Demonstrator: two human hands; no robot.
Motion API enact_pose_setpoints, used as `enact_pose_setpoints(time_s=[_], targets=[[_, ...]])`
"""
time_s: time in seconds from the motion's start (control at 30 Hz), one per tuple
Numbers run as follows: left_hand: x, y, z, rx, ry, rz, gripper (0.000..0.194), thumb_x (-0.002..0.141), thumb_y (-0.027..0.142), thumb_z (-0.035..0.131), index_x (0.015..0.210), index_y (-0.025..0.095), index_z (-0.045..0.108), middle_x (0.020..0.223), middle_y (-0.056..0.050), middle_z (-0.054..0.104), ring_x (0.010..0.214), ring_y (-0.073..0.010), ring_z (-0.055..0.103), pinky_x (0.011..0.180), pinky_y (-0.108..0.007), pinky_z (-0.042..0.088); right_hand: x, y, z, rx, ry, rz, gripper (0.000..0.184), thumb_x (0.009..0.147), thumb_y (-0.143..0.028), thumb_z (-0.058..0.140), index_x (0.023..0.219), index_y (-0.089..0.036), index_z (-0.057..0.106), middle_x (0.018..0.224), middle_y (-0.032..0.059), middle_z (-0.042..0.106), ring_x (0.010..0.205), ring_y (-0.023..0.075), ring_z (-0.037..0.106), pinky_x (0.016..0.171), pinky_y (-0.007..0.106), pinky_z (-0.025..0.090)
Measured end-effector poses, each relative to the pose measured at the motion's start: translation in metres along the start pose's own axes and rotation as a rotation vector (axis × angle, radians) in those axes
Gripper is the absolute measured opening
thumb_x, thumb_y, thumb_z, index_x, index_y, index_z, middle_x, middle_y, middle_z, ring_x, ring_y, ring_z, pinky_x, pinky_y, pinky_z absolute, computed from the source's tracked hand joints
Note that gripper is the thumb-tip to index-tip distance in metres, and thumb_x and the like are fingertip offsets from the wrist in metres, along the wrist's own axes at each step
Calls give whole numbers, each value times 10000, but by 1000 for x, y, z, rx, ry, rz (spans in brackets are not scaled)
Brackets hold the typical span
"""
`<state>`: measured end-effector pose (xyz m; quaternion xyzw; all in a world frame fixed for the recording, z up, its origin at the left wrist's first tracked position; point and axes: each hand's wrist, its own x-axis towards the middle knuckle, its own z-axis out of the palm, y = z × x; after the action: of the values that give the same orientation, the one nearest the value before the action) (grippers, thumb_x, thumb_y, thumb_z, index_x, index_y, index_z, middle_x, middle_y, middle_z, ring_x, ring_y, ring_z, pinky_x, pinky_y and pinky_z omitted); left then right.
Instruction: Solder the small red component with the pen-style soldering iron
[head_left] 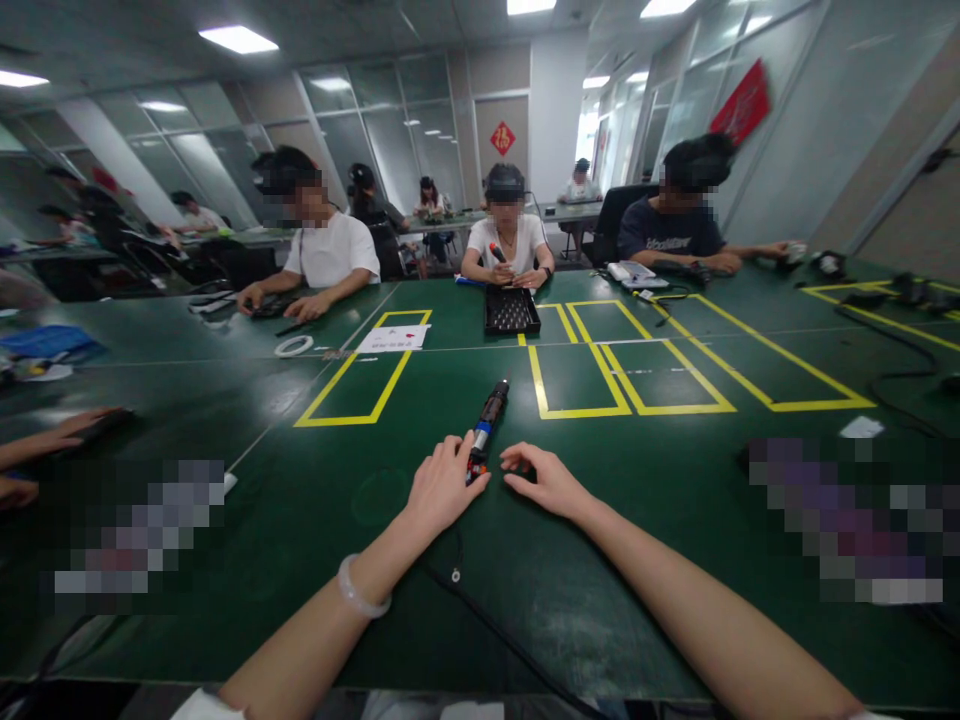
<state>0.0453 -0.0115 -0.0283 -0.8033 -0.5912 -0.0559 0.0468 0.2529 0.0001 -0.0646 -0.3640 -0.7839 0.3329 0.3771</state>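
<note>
An electric screwdriver (489, 422) lies on the green table in front of me, its slim metal tip pointing away. It has a dark body with a blue band and a silver part. My left hand (444, 482) grips its near end, the thumb on the right and the fingers along the left, hiding part of it. Just to the right, my right hand (547, 478) rests on the table with fingers bent and apart, holding nothing and not touching the screwdriver. A black cable (499, 625) runs from below my left hand to the table's near edge.
Yellow tape outlines (585, 412) mark the green table (660, 540). A black tray (512, 312) of small parts stands before a person opposite. A white paper (394, 338) and a white ring (293, 346) lie left. Other people sit left and right; blurred patches cover both sides.
</note>
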Motion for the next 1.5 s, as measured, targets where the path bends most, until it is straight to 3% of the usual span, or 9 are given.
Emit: enact_pose_setpoints(time_s=[0.23, 0.6, 0.8, 0.93, 1.03, 1.13, 1.23, 1.37, 1.5], targets=[[-37, -64, -15, 31, -81, -69, 639, 881, 536, 376, 1433, 224, 302, 1223, -117, 488, 992, -241, 537, 774, -325, 462, 0, 1, -3, -27, 4, 12, 163, 840, -184, 582, 999, -182, 619, 894, 42, 660, 813, 162, 611, 746, 287, 474], [-91, -212, -12, -27, -109, -244, 752, 819, 648, 365, 1410, 182, 379, 1247, -140, 492, 1109, -300, 526, 954, -427, 423, 1, 0, -2, -97, -8, 33, 125, 865, -185, 554, 961, -182, 635, 864, 40, 661, 795, 165, 600, 721, 280, 460], [-104, -252, -17, -25, -87, -274, 773, 794, 655, 378, 1354, 128, 455, 1163, -170, 554, 1044, -321, 568, 928, -444, 440, 1, -1, -2, -106, -10, 41, 112, 865, -177, 556, 942, -180, 636, 860, 39, 659, 787, 163, 598, 716, 275, 455], [-107, -248, -24, 57, 6, -219, 719, 786, 632, 412, 1313, 146, 472, 1192, -172, 567, 1056, -339, 552, 913, -465, 440, 2, 1, -1, -109, -12, 37, 109, 865, -176, 557, 936, -186, 639, 861, 37, 660, 789, 162, 596, 715, 273, 457], [-111, -236, -27, 138, 138, -169, 529, 774, 598, 450, 1140, 229, 547, 1232, -101, 573, 1099, -333, 530, 965, -497, 399, 2, 1, -1, -113, -19, 34, 111, 865, -177, 557, 936, -190, 641, 869, 37, 663, 803, 167, 595, 724, 278, 461], [-112, -225, -29, 205, 166, -147, 347, 807, 524, 422, 893, 230, 584, 1194, -74, 599, 1110, -315, 528, 1025, -530, 330, 2, 0, -2, -115, -23, 43, 111, 865, -178, 556, 931, -186, 644, 871, 40, 662, 806, 167, 594, 729, 280, 462], [-108, -214, -35, 201, 182, -156, 333, 841, 488, 385, 806, 219, 579, 1137, -89, 625, 1092, -302, 541, 1053, -539, 285, 3, -1, -2, -114, -26, 42, 114, 866, -176, 554, 930, -180, 647, 872, 42, 662, 807, 165, 591, 736, 279, 460], [-89, -180, -47, -36, 171, -197, 380, 861, 520, 394, 960, 205, 582, 1119, -100, 637, 1036, -275, 577, 978, -445, 385, 4, -3, -2, -101, -23, 57, 104, 865, -200, 562, 917, -179, 650, 853, 38, 658, 793, 164, 583, 718, 275, 448], [-57, -114, -51, -501, 33, -207, 368, 884, 511, 406, 1060, 218, 542, 1010, -42, 665, 909, -206, 625, 818, -319, 468, 3, -2, -3, -50, -21, 90, 200, 894, -267, 532, 747, -167, 624, 735, 20, 636, 706, 151, 566, 669, 266, 419]])
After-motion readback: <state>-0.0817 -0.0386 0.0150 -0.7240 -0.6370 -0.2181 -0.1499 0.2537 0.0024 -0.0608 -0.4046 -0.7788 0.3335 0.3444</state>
